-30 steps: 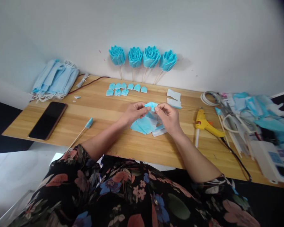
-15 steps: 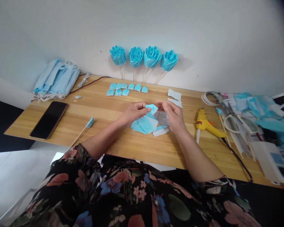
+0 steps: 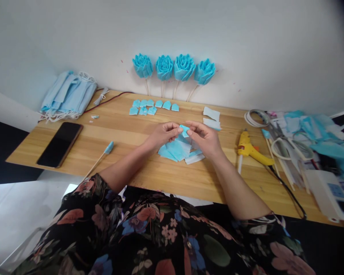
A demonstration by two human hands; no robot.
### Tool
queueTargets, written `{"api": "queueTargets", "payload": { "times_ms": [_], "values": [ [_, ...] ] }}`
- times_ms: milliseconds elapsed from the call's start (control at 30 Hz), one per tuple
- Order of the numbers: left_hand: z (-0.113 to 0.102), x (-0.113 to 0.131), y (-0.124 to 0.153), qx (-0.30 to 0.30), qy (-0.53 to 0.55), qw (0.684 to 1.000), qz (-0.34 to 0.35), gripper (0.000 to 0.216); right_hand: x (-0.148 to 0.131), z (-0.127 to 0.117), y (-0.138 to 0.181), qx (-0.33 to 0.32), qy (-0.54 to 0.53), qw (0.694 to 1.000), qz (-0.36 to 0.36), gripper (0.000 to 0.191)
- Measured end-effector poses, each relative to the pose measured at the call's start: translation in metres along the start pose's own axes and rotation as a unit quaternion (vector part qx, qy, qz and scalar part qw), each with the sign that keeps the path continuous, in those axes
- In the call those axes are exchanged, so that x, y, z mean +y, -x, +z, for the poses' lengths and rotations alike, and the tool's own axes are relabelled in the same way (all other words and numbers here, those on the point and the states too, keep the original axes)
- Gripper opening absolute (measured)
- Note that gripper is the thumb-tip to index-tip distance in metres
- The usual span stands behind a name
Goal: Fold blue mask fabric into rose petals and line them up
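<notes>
Blue fabric piece (image 3: 184, 130) sits pinched between our left hand (image 3: 161, 135) and right hand (image 3: 204, 138), above the cut pile (image 3: 176, 150); we judge folding underway, needing a firm crease next.

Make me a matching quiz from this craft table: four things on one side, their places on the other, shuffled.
Things:
1. phone
2. glue gun
3. roses
4. blue piece

Places:
A. leaning on the wall
B. pinched between left hand and right hand
C. near the table's left end
D. right of the hands

Pairs: 1-C, 2-D, 3-A, 4-B
</notes>
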State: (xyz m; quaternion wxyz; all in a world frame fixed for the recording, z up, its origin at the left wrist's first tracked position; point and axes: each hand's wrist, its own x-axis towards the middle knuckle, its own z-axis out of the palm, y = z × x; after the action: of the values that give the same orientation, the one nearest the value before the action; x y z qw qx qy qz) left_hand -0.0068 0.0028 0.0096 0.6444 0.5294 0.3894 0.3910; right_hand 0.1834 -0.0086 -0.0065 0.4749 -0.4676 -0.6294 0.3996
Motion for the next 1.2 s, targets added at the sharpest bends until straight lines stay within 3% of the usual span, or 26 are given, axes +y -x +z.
{"api": "queueTargets", "payload": {
  "times_ms": [200, 300, 433, 667, 867, 1200],
  "values": [
    [0.0, -0.009, -0.004, -0.014, 0.022, 0.999, 0.022, 0.05, -0.003, 0.001, 0.0, 0.061, -0.009, 0.998, -0.011, 0.034],
    [0.001, -0.009, -0.005, -0.01, 0.016, 1.0, 0.016, 0.047, -0.002, 0.001, -0.001, 0.078, -0.011, 0.997, -0.019, 0.034],
    [0.002, -0.006, -0.003, -0.029, -0.021, 0.999, 0.005, 0.034, -0.003, 0.003, 0.0, 0.074, -0.012, 0.997, -0.019, 0.034],
    [0.002, -0.004, -0.003, 0.025, -0.01, 1.0, -0.001, 0.019, -0.011, 0.004, 0.002, 0.051, -0.069, 0.996, 0.008, 0.035],
    [0.004, -0.002, -0.001, -0.023, -0.045, 0.999, -0.006, 0.018, -0.009, 0.001, 0.0, 0.032, -0.099, 0.993, 0.048, 0.033],
    [0.003, -0.002, -0.002, 0.006, -0.05, 0.999, 0.015, 0.032, -0.007, 0.002, -0.001, 0.069, -0.059, 0.995, 0.026, 0.034]
  ]
}}
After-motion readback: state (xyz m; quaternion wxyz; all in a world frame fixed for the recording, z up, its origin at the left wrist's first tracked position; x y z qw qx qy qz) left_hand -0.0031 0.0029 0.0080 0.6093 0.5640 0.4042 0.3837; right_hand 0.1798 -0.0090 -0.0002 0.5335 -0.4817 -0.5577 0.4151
